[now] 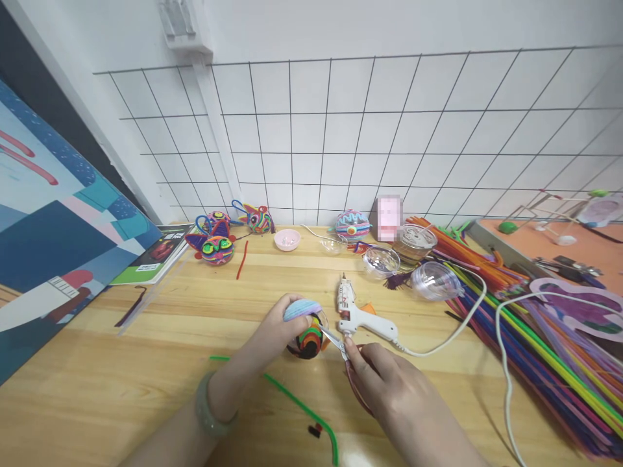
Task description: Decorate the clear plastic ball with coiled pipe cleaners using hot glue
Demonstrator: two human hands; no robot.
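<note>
My left hand (272,337) is closed around a ball wrapped in coloured pipe cleaners (308,331), holding it on the wooden table (146,363). My right hand (384,376) grips small scissors (335,342), and their blades point at the ball's right side. A white glue gun (363,314) lies just beyond the scissors, with its cord (487,311) running off to the right. A green pipe cleaner (302,408) lies on the table under my wrists.
A large heap of coloured pipe cleaners (535,324) fills the right side. Clear plastic half-shells (433,280), a glass jar (413,243) and a pink bowl (287,239) stand behind. Finished pipe-cleaner figures (217,243) sit by the wire-grid wall. A booklet (156,256) and a painted board (53,246) lie at the left.
</note>
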